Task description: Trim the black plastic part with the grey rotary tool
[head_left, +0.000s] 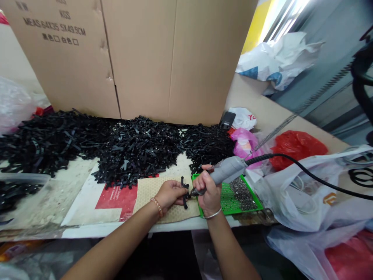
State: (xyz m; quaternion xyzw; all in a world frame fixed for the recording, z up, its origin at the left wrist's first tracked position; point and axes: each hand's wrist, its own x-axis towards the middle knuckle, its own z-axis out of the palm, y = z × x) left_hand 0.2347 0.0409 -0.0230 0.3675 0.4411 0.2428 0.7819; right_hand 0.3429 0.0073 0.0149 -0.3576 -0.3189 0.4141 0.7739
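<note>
Left hand (170, 193) closed on a small black plastic part (184, 193), pinching it upright over a beige perforated mat (148, 192) on the desk (262, 112). Right hand (207, 190) wrapped tight around a grey electric screwdriver (225, 173), tip pressed against the part from the right side. Part held between both hands, touching each. Green tray (237, 198) of small silver screws just right of the right hand, partly under it. Large heap of black plastic parts (116, 149) spread behind the hands, in front of a cardboard box (131, 58). Black cable (314, 175) running from the screwdriver off to the right across white plastic bags (305, 198).
</note>
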